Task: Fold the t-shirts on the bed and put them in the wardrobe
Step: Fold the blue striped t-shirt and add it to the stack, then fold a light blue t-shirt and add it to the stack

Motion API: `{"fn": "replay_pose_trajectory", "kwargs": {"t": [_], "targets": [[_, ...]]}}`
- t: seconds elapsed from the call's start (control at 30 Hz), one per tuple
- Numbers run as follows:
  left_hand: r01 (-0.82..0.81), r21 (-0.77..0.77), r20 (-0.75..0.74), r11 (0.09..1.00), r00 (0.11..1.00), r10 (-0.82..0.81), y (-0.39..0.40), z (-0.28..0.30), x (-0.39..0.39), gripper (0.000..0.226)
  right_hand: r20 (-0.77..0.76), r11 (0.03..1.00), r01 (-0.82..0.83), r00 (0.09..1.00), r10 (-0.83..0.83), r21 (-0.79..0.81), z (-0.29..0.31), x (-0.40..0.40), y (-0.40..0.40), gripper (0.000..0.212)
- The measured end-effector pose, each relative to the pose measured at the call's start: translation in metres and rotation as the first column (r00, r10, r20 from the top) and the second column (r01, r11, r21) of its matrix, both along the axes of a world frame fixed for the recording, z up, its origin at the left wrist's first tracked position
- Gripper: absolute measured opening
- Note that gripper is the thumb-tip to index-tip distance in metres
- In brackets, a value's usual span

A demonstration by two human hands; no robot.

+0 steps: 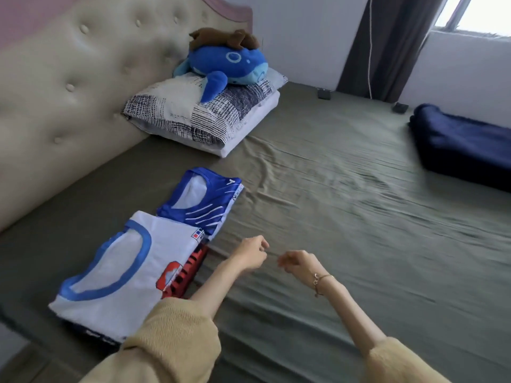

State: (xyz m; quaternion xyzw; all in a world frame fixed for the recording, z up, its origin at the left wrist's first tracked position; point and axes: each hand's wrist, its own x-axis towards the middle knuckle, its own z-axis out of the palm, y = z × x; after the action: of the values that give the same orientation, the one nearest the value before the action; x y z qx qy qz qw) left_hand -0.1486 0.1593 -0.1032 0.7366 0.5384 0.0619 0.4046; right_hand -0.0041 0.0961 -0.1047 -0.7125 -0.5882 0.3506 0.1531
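Two folded t-shirts are seen at the bed's left side: a white jersey with blue trim (121, 269) nearest, a blue jersey with white stripes (201, 201) beyond it toward the headboard, long axes running the same way. The left hand (253, 257), closer, and right hand (300, 264) are held loosely curled, empty, just right of them

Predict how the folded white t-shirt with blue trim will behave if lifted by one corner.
The white t-shirt is thin cloth lying flat, so it would probably sag and unfold. It looks light. It overlaps the blue t-shirt, so pushing it might drag that one.
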Motion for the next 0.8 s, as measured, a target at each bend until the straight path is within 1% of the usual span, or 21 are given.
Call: {"fn": "replay_pose_trajectory", "kwargs": {"t": [0.13, 0.33, 0.47, 0.57, 0.7, 0.8], "targets": [[0.038, -0.038, 0.032, 0.999, 0.999, -0.037, -0.055, -0.024, 0.036, 0.027, 0.006, 0.998, 0.043, 0.999, -0.043, -0.038, -0.015, 0.042, -0.057, 0.028], [0.141, -0.030, 0.053, 0.990, 0.989, -0.139, -0.125, -0.048, 0.094, 0.027, 0.055, 0.993, 0.099, 0.994, -0.096, -0.058, -0.032, 0.096, -0.133, 0.026], [0.229, -0.027, 0.052, 0.973, 0.972, -0.227, -0.179, -0.059, 0.136, 0.028, 0.068, 0.985, 0.170, 0.983, -0.168, -0.037, -0.038, 0.136, -0.194, 0.025], [0.266, -0.011, 0.091, 0.964, 0.960, -0.264, -0.215, -0.061, 0.170, 0.027, 0.085, 0.972, 0.233, 0.969, -0.233, 0.003, -0.035, 0.169, -0.243, 0.026], [0.372, 0.018, 0.094, 0.928, 0.923, -0.372, -0.269, -0.057, 0.226, 0.029, 0.118, 0.926, 0.374, 0.919, -0.376, 0.043, -0.028, 0.220, -0.317, 0.028], [0.459, 0.012, 0.117, 0.888, 0.882, -0.457, -0.311, -0.051, 0.274, 0.028, 0.138, 0.865, 0.492, 0.854, -0.502, 0.101, -0.024, 0.263, -0.373, 0.030]]}}
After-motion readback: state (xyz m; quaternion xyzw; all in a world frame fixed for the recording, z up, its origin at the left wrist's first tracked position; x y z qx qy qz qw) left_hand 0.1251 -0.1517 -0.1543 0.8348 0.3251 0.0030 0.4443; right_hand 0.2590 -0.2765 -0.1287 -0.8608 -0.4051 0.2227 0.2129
